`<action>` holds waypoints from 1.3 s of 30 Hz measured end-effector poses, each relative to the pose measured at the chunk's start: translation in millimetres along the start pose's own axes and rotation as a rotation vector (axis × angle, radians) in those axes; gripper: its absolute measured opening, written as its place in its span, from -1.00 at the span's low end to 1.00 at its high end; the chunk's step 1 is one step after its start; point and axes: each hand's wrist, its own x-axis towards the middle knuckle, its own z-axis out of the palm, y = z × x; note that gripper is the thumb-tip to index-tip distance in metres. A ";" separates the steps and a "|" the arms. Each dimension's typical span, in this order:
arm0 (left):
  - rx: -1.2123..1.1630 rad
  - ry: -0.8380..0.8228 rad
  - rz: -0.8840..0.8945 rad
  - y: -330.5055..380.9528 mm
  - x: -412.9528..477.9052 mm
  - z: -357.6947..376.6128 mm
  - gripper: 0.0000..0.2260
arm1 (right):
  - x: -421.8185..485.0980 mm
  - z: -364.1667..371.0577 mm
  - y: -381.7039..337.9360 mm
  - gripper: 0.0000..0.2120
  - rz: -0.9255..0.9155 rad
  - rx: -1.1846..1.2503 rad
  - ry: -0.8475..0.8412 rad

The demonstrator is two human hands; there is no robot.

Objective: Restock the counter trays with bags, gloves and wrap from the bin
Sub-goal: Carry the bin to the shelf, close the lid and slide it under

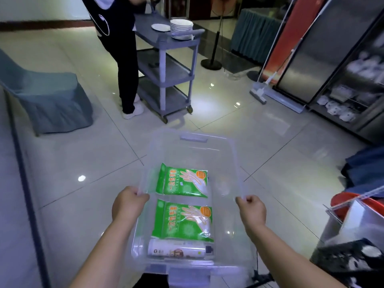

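Note:
I carry a clear plastic bin (pixel 193 140) in front of me above the tiled floor. My left hand (pixel 127 203) grips its left rim and my right hand (pixel 252 209) grips its right rim. Inside lie two green packs of disposable gloves, one farther (pixel 182 180) and one nearer (pixel 184 220). A white roll of wrap (pixel 176 250) lies across the bin's near end, close to my body.
A person in dark clothes stands ahead beside a grey three-shelf cart (pixel 166 73) with stacked white plates (pixel 181 29). A covered chair (pixel 47 100) is at left. Glass-door cabinets (pixel 342 80) and a mop (pixel 258 94) are at right. A red bucket (pixel 357 206) and a black crate (pixel 349 260) sit near right.

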 end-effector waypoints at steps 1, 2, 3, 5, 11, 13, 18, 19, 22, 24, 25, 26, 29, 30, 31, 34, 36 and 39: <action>0.005 -0.014 0.004 9.3 21.5 -1.3 -0.87 | 10.5 12.0 -12.3 -0.84 0.010 0.002 0.015; 0.013 -0.028 0.009 19.1 41.2 -2.7 -0.87 | 20.4 21.8 -25.2 -0.85 0.018 -0.002 0.028; 0.015 -0.040 0.015 30.3 60.1 -4.0 -0.86 | 30.6 30.0 -38.2 -0.86 0.022 0.001 0.035; 0.027 -0.053 0.035 55.8 97.3 -4.4 -0.85 | 50.3 43.9 -63.6 -0.87 0.032 0.019 0.050; 0.120 -0.147 0.130 137.9 174.8 41.3 -0.93 | 109.1 48.7 -88.1 -0.85 0.156 0.093 0.188; 0.134 -0.197 0.159 165.5 190.1 67.9 -0.92 | 134.7 40.7 -87.9 -0.86 0.186 0.100 0.239; 0.221 -0.311 0.248 238.5 219.4 150.5 -0.85 | 208.9 10.9 -74.4 -0.86 0.275 0.134 0.339; 0.234 -0.329 0.274 255.8 224.0 170.0 -0.84 | 227.3 4.1 -70.4 -0.86 0.292 0.147 0.359; 0.266 -0.387 0.348 313.0 235.7 231.0 -0.84 | 285.3 -21.3 -63.6 -0.86 0.329 0.189 0.402; 0.321 -0.418 0.392 353.0 240.5 268.4 -0.85 | 323.3 -41.2 -61.5 -0.88 0.355 0.195 0.442; 0.327 -0.436 0.399 371.7 241.2 286.3 -0.85 | 340.8 -52.2 -60.7 -0.88 0.362 0.201 0.455; 0.311 -0.454 0.404 390.3 242.5 304.3 -0.84 | 358.6 -63.5 -61.0 -0.89 0.363 0.212 0.463; 0.302 -0.504 0.437 439.1 245.2 353.3 -0.86 | 405.5 -95.7 -63.7 -0.90 0.392 0.212 0.508; 0.308 -0.522 0.454 453.0 245.0 368.7 -0.87 | 418.6 -105.4 -63.6 -0.89 0.396 0.209 0.523; 0.308 -0.541 0.464 465.4 244.8 383.4 -0.87 | 430.6 -114.3 -63.1 -0.88 0.400 0.209 0.534; 0.323 -0.603 0.499 503.5 246.9 430.9 -0.87 | 466.4 -138.6 -60.0 -0.88 0.429 0.210 0.568; 0.357 -0.656 0.544 532.0 250.0 468.4 -0.87 | 490.7 -153.3 -56.0 -0.88 0.467 0.217 0.601; 0.400 -0.738 0.625 575.6 253.2 530.1 -0.88 | 525.0 -174.4 -46.4 -0.85 0.543 0.230 0.684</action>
